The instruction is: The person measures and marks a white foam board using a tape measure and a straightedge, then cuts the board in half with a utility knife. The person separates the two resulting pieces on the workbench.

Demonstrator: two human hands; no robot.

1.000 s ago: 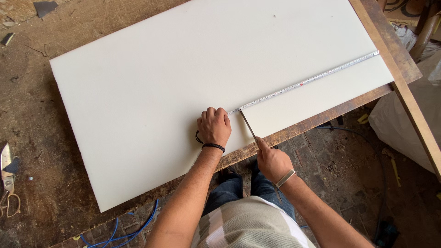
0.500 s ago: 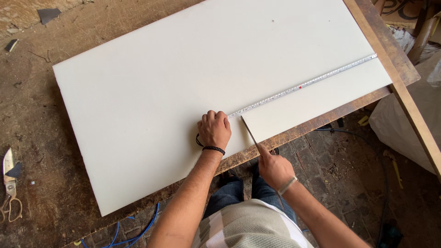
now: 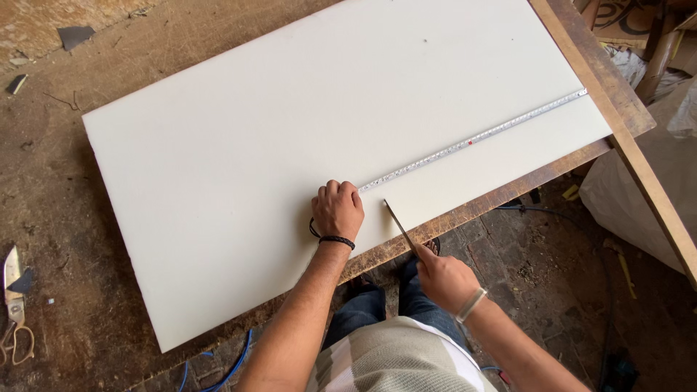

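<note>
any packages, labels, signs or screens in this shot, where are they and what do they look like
No signs or screens show.
Sack: right of the bench, on the floor; bulging, whitish, no label visible.
Tape: marked measuring strip, silvery, stretched across the white board from the left hand to the far right edge; one small red mark midway.
Right hand holds a thin pencil, tip on the board.

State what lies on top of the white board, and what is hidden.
On the white board lie a measuring tape, the left hand and the pencil tip held by the right hand. The tape's case is hidden under the left hand.
</note>
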